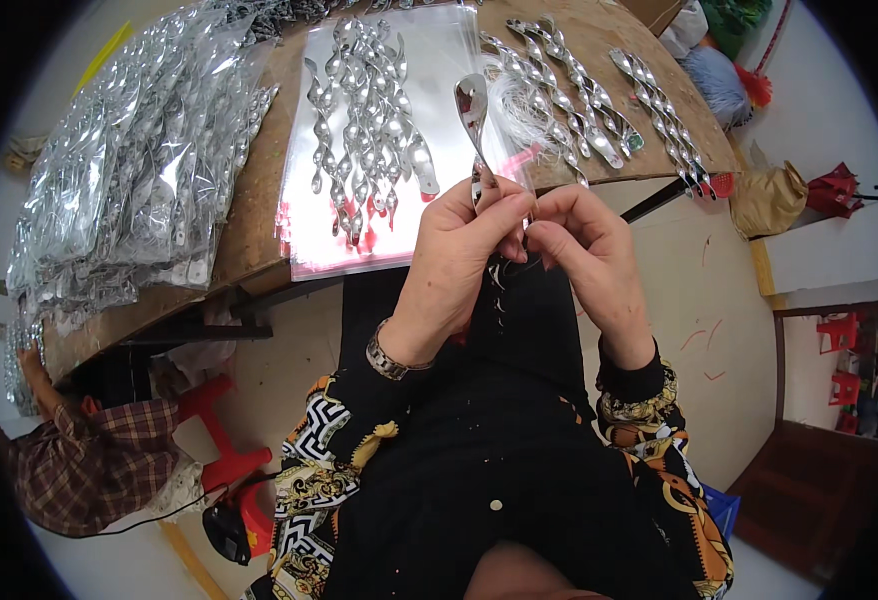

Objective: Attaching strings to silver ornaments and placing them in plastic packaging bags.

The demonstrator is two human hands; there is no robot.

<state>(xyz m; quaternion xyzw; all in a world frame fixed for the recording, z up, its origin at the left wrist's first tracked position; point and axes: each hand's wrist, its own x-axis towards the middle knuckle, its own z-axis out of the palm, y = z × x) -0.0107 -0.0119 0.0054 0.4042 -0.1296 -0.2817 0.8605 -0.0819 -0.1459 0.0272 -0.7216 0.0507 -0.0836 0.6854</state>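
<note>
I pinched a silver spoon (473, 120) at its handle with my left hand (459, 250), bowl up, at center frame. My right hand (589, 245) was clenched on something small beside it. Firm fingertips and a steady spoon seemed best above the surface (259, 230).

- A heap of clear plastic packets (129, 170), silvery with metal pieces inside, covers the left end of the wooden table.
- A stack of flat, clear plastic bags (359, 230) with a red strip along the near edge lies at the table's middle, under loose shiny spiral pieces.
</note>
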